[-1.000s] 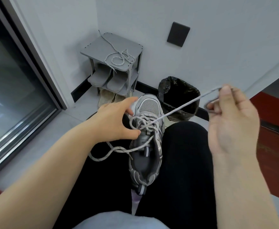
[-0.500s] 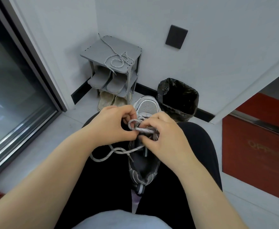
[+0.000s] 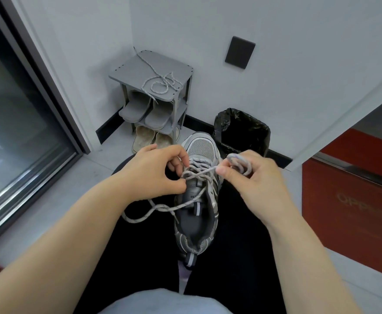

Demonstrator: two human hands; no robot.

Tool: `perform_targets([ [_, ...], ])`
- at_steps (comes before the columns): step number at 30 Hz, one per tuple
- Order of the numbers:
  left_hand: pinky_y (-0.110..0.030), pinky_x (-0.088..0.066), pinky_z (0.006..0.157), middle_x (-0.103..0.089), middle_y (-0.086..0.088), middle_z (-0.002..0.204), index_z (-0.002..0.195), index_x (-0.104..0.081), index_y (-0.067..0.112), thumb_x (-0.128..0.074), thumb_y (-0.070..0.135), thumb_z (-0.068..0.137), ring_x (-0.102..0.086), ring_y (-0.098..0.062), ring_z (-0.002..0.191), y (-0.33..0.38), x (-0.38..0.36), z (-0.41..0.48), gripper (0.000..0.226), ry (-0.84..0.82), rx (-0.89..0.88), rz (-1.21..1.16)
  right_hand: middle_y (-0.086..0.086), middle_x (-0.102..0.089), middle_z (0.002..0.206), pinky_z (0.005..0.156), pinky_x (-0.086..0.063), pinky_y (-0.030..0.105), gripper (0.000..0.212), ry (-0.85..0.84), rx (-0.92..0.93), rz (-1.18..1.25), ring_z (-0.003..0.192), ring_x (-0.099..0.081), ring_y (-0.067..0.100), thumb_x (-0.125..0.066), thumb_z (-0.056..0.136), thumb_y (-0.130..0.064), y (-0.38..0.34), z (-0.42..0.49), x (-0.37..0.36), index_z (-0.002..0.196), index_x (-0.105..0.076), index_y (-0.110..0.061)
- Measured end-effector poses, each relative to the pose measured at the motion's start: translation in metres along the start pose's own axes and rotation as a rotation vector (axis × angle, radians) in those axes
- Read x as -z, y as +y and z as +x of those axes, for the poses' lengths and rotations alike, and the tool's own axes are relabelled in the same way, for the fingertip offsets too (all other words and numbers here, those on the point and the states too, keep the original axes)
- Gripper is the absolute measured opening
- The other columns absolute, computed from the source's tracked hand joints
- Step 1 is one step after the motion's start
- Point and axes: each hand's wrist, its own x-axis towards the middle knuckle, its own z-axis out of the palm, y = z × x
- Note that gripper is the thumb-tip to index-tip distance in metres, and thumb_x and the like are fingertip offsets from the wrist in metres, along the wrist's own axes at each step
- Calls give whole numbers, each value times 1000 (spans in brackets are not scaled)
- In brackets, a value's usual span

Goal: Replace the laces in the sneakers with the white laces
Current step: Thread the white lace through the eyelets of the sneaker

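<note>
Since half a second ago, the right hand [image 3: 257, 184] has been drawn away from the tongue to the right of the sneaker [image 3: 202, 150], and a length of lace [image 3: 204, 172] has been taken with it. That lace is wound in loose loops round the curled fingers and pinched between thumb and forefinger. A short taut span is left running back to the eyelets.

The left hand [image 3: 153, 171] is closed on the crossed lacing at the middle of the shoe, pinching with finger and thumb; which strand is held cannot be told. The sneaker is laid sole-down on the lap, toe far and heel near. A free tail [image 3: 144, 215] is draped off to the left over the thigh.

The lace is judged light, soft and limp, so it is best taken close to an eyelet or at its tip, since slack elsewhere would only fold. Snagging is likely where strands cross. The shoe is judged light with a yielding upper, and is best steadied at the eyelet row.

Far off, a second speckled lace [image 3: 160, 83] is seen on a grey shoe rack [image 3: 129, 71].
</note>
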Motion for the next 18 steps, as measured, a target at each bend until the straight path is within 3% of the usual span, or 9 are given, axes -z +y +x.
perform_targets([
  [3, -36, -23, 111, -57, 17, 80, 94, -43, 36, -52, 60, 62, -50, 5, 84, 11, -1, -9, 42, -3, -11, 105, -9, -61, 84, 70, -39, 16, 14, -73, -60, -56, 74, -54, -1, -76, 74, -23, 3, -5, 5, 80, -65, -31],
  [5, -30, -20, 111, -52, 19, 83, 96, -40, 32, -55, 71, 58, -46, 2, 87, 22, -3, -20, 57, -12, -6, 245, -14, -57, 91, 71, -39, 14, 40, -90, -133, -32, 76, -53, -3, -78, 68, -34, 6, -6, 17, 103, -58, -37],
  [7, -29, -8, 114, -49, 20, 88, 94, -39, 31, -57, 75, 55, -40, -3, 98, 28, -6, -31, 62, -64, 5, 437, -11, -53, 90, 69, -39, 19, 46, 3, -183, 171, 71, -51, 0, -72, 75, -36, 5, -5, 27, 116, -52, -36],
  [9, -31, 4, 115, -48, 19, 90, 91, -40, 31, -60, 69, 64, -34, -5, 109, 28, -8, -35, 51, -120, -9, 579, -8, -51, 84, 66, -36, 20, 29, 172, -167, 400, 68, -47, -1, -51, 86, -21, 0, -3, 35, 113, -57, -28],
  [12, -28, 11, 114, -55, 17, 82, 81, -48, 33, -56, 56, 78, -38, 7, 104, 25, -1, -34, 25, -151, -12, 479, -9, -53, 79, 66, -36, 17, 37, 293, 42, 336, 70, -44, 3, -35, 90, -7, -6, -7, 43, 102, -64, -26],
  [14, -22, 7, 112, -60, 16, 63, 72, -53, 30, -50, 62, 78, -50, 10, 87, 25, 9, -31, 33, -143, -9, 304, -10, -56, 77, 66, -37, 13, 35, 218, 193, 196, 69, -45, 2, -38, 92, -9, -9, -14, 41, 100, -65, -28],
  [16, -17, 2, 110, -61, 16, 55, 71, -58, 28, -44, 68, 78, -57, 7, 77, 23, 24, -28, 43, -33, 3, 179, -12, -63, 79, 69, -39, 8, 28, 90, 274, 48, 71, -55, -2, -46, 93, -10, -11, -21, 34, 102, -64, -29],
  [18, -24, -3, 112, -59, 11, 51, 75, -61, 27, -47, 54, 84, -60, 0, 67, 17, 36, -24, 32, 83, 46, 242, -18, -69, 85, 74, -44, 9, 23, -78, 231, -60, 82, -64, -6, -56, 91, -14, -6, -22, 24, 98, -63, -34],
])
